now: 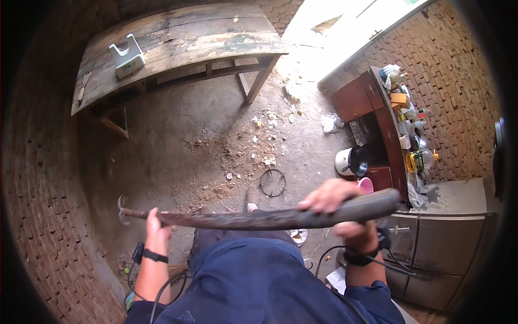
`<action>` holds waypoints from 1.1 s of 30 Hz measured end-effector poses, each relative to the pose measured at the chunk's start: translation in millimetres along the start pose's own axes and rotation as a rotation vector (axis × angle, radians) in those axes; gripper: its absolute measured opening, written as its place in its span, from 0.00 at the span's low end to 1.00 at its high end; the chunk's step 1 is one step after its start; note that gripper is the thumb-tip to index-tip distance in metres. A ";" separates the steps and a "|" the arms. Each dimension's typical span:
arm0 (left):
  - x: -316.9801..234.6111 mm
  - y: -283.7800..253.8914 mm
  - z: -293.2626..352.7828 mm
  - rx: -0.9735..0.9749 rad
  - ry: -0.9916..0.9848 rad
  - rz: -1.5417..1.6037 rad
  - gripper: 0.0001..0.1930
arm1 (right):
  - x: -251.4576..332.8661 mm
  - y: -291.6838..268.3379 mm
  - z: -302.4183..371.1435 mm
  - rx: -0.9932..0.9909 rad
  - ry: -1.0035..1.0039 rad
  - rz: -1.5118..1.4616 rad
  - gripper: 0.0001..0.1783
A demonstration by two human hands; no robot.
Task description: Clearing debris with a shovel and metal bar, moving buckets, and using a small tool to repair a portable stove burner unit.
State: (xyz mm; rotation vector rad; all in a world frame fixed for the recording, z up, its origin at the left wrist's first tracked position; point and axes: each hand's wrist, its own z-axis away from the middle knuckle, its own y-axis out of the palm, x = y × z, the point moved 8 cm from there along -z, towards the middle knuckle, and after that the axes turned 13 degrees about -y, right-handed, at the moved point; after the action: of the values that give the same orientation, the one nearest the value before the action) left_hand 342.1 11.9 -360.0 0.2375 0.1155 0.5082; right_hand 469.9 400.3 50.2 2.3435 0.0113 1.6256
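Across my body lies a long dark wooden stick [243, 220] with a small curved hook [123, 210] at its thin left end. It is held nearly level, its thick rounded end on the right. Close to the hook, my left hand [158, 224] is closed round the thin part. My right hand [333, 197] grips the thick part, fingers over the far side and thumb below; it is slightly blurred. Both wrists wear dark bands, with cables trailing from them.
A worn wooden table [178, 40] holding a white plastic stand [128, 58] is at the far left. Crumbled debris [232, 173] and a metal ring [272, 183] lie on the floor. At right are a white bucket [343, 162], a bottle-topped red cabinet [353, 100] and brown cupboards [448, 243].
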 end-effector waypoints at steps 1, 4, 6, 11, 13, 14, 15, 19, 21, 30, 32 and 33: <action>-15.2 -27.9 -5.9 -0.018 0.014 0.032 0.10 | -14.5 18.4 -1.1 0.056 0.038 -0.028 0.18; -45.4 -69.7 12.8 -0.146 0.176 0.067 0.11 | -41.9 64.7 -4.8 0.313 0.026 0.055 0.19; -50.2 -92.8 12.9 -0.207 0.192 0.161 0.09 | -52.7 85.1 -6.2 0.425 0.022 0.085 0.18; -17.1 -93.1 17.4 -0.194 0.240 0.214 0.08 | -49.6 74.7 4.7 0.432 0.034 0.035 0.16; 3.6 -85.5 12.4 -0.194 0.254 0.157 0.09 | -37.0 53.8 11.1 0.492 0.013 0.085 0.17; 20.5 -80.3 9.7 -0.203 0.224 0.117 0.10 | -31.2 38.5 15.3 0.480 0.039 0.073 0.17; 36.3 -68.2 9.5 -0.200 0.231 0.114 0.10 | -25.8 21.6 21.1 0.461 0.066 0.063 0.17; 116.8 -4.0 11.4 -0.135 0.150 0.091 0.13 | 12.6 -57.6 41.9 0.397 0.050 0.095 0.16; 159.0 28.1 10.9 -0.086 0.104 -0.001 0.15 | 39.9 -95.3 49.8 0.389 0.032 0.107 0.16; 303.7 138.4 37.2 -0.053 -0.029 -0.324 0.18 | 115.1 -241.8 111.6 0.038 0.005 -0.054 0.29; 313.0 143.7 46.9 -0.090 -0.064 -0.351 0.18 | 119.9 -256.6 120.6 -0.018 -0.032 -0.215 0.33; 312.8 137.9 47.7 -0.054 -0.082 -0.443 0.17 | 118.0 -264.1 124.4 -0.019 -0.042 -0.222 0.33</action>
State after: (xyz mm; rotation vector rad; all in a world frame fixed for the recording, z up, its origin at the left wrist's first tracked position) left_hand 557.1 274.0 -294.9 0.1728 0.0709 0.0609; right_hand 668.3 644.7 55.0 2.2693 0.2370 1.4641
